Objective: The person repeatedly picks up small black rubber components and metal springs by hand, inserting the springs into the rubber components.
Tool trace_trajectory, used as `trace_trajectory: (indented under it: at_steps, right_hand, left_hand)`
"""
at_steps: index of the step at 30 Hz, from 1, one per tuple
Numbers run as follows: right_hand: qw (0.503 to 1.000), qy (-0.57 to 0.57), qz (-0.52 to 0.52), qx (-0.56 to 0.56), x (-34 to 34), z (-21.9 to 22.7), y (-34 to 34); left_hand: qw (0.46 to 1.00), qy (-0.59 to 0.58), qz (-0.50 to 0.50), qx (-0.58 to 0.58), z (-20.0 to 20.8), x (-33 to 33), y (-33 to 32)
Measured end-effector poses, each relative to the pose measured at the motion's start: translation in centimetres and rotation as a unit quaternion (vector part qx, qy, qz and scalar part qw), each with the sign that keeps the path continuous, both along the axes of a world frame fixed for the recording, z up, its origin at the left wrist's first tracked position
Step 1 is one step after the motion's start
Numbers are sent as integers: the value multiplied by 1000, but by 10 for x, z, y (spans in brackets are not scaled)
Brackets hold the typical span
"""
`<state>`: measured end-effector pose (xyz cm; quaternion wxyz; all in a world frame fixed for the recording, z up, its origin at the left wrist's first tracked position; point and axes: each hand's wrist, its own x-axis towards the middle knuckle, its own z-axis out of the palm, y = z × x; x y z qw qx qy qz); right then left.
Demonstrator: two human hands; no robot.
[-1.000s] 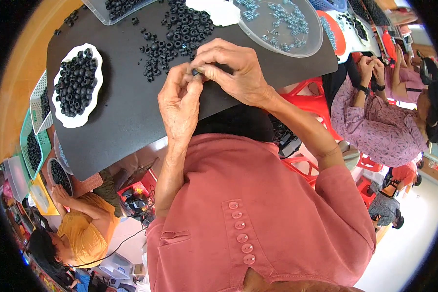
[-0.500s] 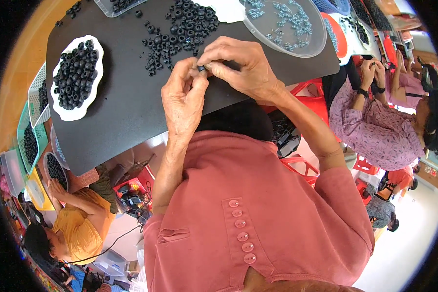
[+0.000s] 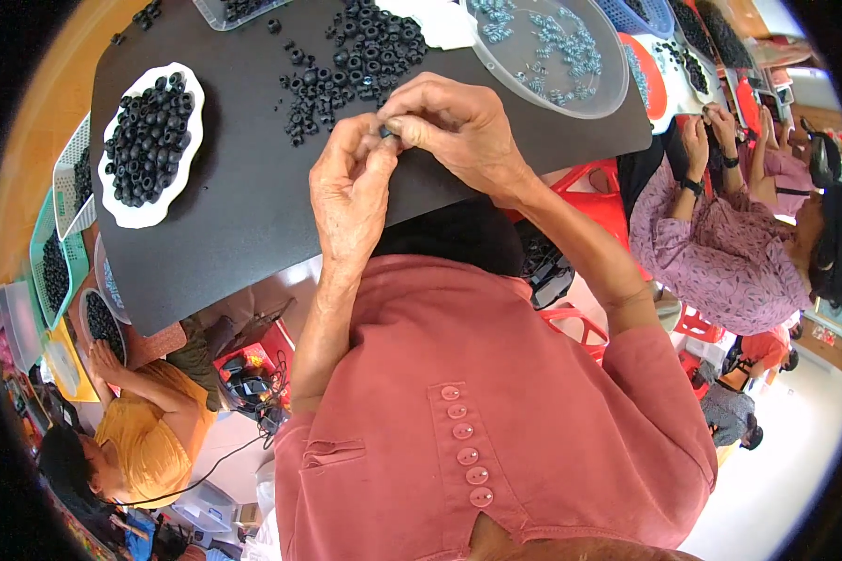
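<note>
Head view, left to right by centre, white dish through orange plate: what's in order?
White dish → left hand → small piece at the fingertips → right hand → clear tray → orange plate.

A dark, smooth-topped worktop (image 3: pixel 243 220) carries loose black pieces (image 3: pixel 370 51) spread near its far edge, between a scalloped white dish (image 3: pixel 142 215) on the left and a round translucent tray (image 3: pixel 610 84) on the right. A clear, straight-sided container (image 3: pixel 217 24) stands behind.
</note>
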<state>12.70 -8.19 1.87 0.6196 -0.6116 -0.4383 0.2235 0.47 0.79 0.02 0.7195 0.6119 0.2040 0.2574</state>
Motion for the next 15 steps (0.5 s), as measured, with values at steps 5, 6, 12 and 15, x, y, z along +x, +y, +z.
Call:
trace_trajectory:
  at_steps: [5,6,12,15]
  right_hand:
    - [996,66,5,-63,-2,13,11]
    - [997,-28,-26,-71,1,17,18]
    - [943,-324,-26,-74,41,27,84]
    - [911,-412,-20,-22,59,10,125]
  left_hand:
    - [998,-18,-6,-59,8,-5,4]
    - [997,-25,-14,-75,12,-6,2]
    - [999,-15,11,-48,5,-12,7]
    - [999,-31,11,-21,-3,-10,6]
